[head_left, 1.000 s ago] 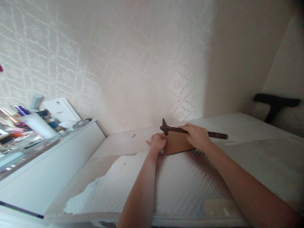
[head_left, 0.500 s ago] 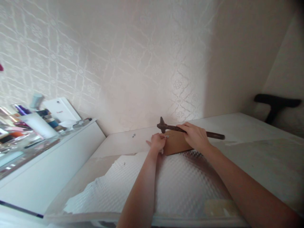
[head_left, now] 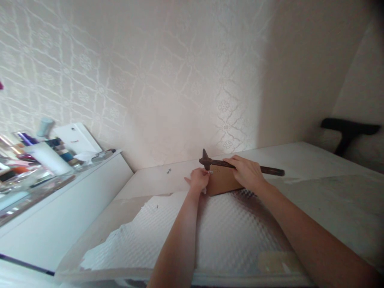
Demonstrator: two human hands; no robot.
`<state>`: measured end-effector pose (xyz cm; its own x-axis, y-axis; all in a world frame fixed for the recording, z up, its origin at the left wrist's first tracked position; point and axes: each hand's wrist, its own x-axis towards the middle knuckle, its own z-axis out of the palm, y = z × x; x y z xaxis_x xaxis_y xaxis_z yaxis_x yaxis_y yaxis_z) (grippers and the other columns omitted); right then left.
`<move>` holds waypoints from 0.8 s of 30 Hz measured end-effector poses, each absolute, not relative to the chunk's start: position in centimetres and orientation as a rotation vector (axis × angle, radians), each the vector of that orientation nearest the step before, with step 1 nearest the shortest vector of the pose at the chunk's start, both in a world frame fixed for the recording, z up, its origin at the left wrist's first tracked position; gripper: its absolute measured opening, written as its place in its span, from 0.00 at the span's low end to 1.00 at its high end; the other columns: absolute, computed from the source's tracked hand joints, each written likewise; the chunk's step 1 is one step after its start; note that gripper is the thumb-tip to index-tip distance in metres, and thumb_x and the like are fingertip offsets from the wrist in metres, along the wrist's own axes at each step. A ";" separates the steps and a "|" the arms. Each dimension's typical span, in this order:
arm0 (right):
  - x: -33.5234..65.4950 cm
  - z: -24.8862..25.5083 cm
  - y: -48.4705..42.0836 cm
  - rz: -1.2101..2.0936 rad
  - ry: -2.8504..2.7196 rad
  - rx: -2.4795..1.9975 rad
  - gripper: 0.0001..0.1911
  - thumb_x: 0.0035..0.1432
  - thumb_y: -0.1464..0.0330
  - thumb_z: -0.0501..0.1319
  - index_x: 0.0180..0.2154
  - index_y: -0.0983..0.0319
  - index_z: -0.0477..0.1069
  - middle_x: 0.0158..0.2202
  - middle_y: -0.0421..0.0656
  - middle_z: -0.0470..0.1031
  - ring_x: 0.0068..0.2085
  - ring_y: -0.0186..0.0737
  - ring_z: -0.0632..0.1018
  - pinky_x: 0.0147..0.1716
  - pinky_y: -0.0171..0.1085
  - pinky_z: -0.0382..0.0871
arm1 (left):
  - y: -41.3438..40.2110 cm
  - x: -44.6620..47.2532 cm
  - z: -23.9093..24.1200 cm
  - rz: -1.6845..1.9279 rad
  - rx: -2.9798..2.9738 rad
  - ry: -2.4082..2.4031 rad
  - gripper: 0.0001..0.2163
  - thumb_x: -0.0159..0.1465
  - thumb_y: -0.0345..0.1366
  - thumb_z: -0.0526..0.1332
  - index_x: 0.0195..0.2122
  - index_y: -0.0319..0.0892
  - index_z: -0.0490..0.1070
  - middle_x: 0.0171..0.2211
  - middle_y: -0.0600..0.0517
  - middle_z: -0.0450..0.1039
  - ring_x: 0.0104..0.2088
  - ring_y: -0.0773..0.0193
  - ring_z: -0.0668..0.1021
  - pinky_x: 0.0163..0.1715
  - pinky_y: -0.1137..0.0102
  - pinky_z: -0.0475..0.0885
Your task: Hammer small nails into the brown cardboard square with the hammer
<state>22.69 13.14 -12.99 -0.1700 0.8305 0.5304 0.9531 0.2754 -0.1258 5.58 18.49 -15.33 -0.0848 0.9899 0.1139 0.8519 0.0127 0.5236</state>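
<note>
My right hand [head_left: 247, 170] is wrapped round the wooden handle of a hammer [head_left: 220, 162]. The hammer's dark head is just above the fingertips of my left hand [head_left: 198, 179]. Those fingers are pinched together at the left edge of a brown board [head_left: 223, 184]. A small pale, shiny bit shows at the fingertips, too small to name. Several tiny marks or holes dot the board near its top edge. Under and in front of the board lies a silvery quilted sheet [head_left: 168, 224].
Small metal pieces [head_left: 169, 171] lie on the white tabletop [head_left: 156, 180] left of my hands. A white cabinet [head_left: 75, 204] on the left carries tubes, bottles and a white box [head_left: 75, 138]. Patterned wallpaper rises behind. A black T-shaped object [head_left: 349, 130] stands at the far right.
The hammer head has dropped slightly toward my left fingertips. My left hand and the board stay in place.
</note>
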 end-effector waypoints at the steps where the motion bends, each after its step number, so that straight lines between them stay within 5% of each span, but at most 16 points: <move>1: 22.7 -13.0 13.2 -0.316 -2.065 -1.601 0.23 0.54 0.77 0.52 0.49 0.55 0.69 0.45 0.39 0.72 0.40 0.41 0.74 0.30 0.35 0.65 | 18.5 5.6 -15.3 0.683 1.901 2.011 0.06 0.59 0.38 0.59 0.33 0.47 0.75 0.39 0.51 0.76 0.49 0.53 0.72 0.56 0.47 0.46; 9: 23.6 -12.6 13.4 -0.397 -1.752 -1.635 0.20 0.56 0.74 0.54 0.51 0.55 0.66 0.45 0.41 0.72 0.40 0.42 0.74 0.31 0.36 0.65 | 18.5 5.5 -15.4 0.689 1.906 2.004 0.05 0.58 0.37 0.59 0.33 0.48 0.75 0.42 0.52 0.75 0.49 0.54 0.72 0.56 0.47 0.44; 16: 25.8 -13.3 14.3 -0.255 -1.447 -2.057 0.16 0.54 0.70 0.57 0.45 0.61 0.71 0.32 0.49 0.75 0.38 0.50 0.74 0.31 0.40 0.65 | 18.5 5.5 -15.4 0.631 1.872 2.038 0.07 0.57 0.40 0.60 0.36 0.47 0.73 0.43 0.50 0.74 0.50 0.54 0.70 0.57 0.48 0.43; 24: 29.0 -15.1 15.1 0.048 -1.385 -2.288 0.17 0.54 0.71 0.54 0.43 0.68 0.73 0.36 0.56 0.74 0.38 0.54 0.75 0.32 0.42 0.64 | 17.5 5.2 -15.4 0.568 1.912 2.032 0.20 0.54 0.44 0.62 0.47 0.45 0.66 0.52 0.44 0.67 0.55 0.52 0.66 0.56 0.45 0.43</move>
